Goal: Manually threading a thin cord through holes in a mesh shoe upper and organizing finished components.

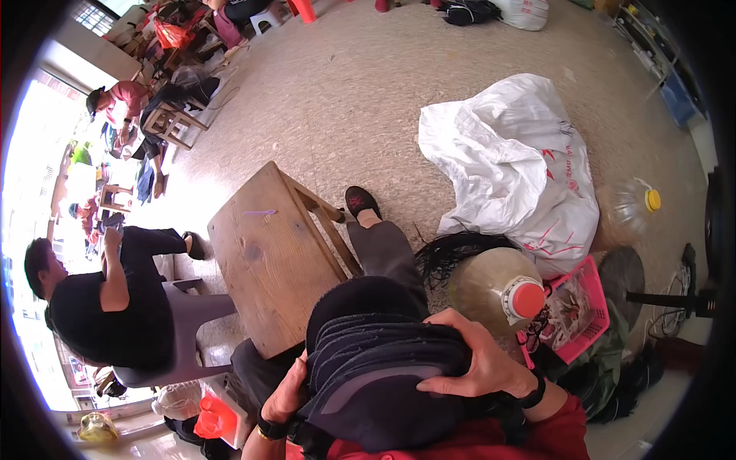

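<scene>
A stack of dark caps (383, 337), nested one in another with several edges showing, rests over my lap. My left hand (287, 391) presses against the left side of the stack, its fingers partly hidden by the caps. On the other side my right hand (483, 356) grips the stack, thumb on the near cap and fingers over the top edge. A grey band runs along the nearest cap. Just ahead and to the left stands a wooden bench (268, 245) with a thin purple thing (260, 212) lying on it.
To the right are a large jug with a red cap (527, 299), a pink basket (586, 314) of strips, black cords (452, 253) and a white woven sack (514, 161). A person on a grey plastic chair (199, 322) sits at left. Others work farther off.
</scene>
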`<action>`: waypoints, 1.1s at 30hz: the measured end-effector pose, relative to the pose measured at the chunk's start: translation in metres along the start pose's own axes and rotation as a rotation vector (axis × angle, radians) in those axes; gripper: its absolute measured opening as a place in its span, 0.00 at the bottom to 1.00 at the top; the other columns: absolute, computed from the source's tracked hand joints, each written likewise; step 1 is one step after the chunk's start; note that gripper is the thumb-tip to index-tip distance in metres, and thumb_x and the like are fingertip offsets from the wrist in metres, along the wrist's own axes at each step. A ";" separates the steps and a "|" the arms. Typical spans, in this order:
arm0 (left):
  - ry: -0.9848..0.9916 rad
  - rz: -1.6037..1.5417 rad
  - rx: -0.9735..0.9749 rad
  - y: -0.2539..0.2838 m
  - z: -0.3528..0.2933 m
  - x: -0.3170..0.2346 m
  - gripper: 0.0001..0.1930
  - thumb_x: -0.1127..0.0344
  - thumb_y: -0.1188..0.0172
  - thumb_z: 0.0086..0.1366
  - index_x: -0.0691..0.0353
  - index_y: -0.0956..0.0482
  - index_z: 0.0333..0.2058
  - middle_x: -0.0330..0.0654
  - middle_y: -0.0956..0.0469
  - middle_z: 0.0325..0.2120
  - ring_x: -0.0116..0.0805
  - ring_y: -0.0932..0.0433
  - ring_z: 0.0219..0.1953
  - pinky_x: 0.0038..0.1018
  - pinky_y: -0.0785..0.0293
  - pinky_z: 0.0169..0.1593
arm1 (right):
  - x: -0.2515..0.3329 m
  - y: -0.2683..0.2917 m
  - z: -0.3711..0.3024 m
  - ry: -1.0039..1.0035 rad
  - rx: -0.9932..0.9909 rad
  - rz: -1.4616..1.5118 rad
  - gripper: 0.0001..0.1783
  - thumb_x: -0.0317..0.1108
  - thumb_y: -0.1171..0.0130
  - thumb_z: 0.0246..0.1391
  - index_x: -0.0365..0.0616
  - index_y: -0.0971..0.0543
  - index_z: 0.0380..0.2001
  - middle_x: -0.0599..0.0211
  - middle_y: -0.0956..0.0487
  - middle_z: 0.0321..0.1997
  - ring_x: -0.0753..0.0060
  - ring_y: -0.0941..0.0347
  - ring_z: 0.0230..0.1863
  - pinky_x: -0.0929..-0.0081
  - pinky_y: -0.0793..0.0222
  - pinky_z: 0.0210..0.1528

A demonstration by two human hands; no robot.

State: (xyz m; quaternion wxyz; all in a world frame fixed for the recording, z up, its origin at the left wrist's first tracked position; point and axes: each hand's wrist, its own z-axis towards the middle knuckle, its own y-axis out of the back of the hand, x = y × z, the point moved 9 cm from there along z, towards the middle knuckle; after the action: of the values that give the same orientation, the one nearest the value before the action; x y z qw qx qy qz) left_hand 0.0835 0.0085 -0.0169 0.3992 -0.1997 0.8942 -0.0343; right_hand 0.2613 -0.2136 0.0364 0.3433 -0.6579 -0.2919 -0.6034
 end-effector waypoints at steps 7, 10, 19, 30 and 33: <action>-0.351 0.613 0.223 -0.007 0.002 -0.037 0.36 0.48 0.55 0.79 0.68 0.46 0.74 0.45 0.40 0.73 0.36 0.41 0.73 0.32 0.49 0.75 | -0.003 -0.001 -0.004 0.046 -0.016 -0.015 0.35 0.31 0.21 0.47 0.41 0.29 0.55 0.62 0.16 0.40 0.73 0.19 0.42 0.73 0.27 0.48; -0.298 0.505 0.226 -0.024 0.004 -0.047 0.31 0.58 0.53 0.80 0.68 0.46 0.74 0.44 0.39 0.72 0.34 0.41 0.73 0.31 0.51 0.75 | -0.006 0.002 -0.007 0.030 -0.048 0.053 0.35 0.30 0.20 0.46 0.41 0.28 0.55 0.65 0.17 0.39 0.75 0.20 0.42 0.73 0.28 0.48; -0.205 0.379 0.269 -0.014 0.010 -0.053 0.27 0.57 0.55 0.81 0.67 0.37 0.70 0.41 0.29 0.66 0.29 0.32 0.66 0.27 0.40 0.70 | -0.011 0.004 -0.011 0.055 -0.042 0.045 0.36 0.31 0.19 0.45 0.41 0.28 0.55 0.65 0.19 0.44 0.76 0.23 0.47 0.74 0.29 0.52; -0.269 0.815 0.340 -0.023 0.026 -0.064 0.16 0.75 0.50 0.73 0.69 0.23 0.56 0.47 0.18 0.51 0.30 0.24 0.55 0.28 0.30 0.61 | -0.004 0.001 -0.014 0.067 -0.016 0.048 0.35 0.31 0.20 0.45 0.41 0.27 0.54 0.68 0.20 0.44 0.78 0.25 0.47 0.74 0.30 0.53; -0.452 0.833 0.377 -0.051 0.013 -0.091 0.18 0.76 0.50 0.69 0.71 0.22 0.55 0.50 0.21 0.55 0.37 0.25 0.60 0.30 0.32 0.63 | -0.005 0.001 -0.019 0.047 -0.020 0.083 0.35 0.31 0.19 0.45 0.41 0.27 0.55 0.68 0.20 0.45 0.77 0.25 0.47 0.74 0.31 0.54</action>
State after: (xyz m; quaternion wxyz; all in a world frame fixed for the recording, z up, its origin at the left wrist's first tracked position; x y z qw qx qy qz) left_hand 0.1644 -0.0023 0.0493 0.5917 0.2470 0.7673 0.0111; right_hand 0.2503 -0.2289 0.0319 0.3683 -0.6584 -0.2503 -0.6068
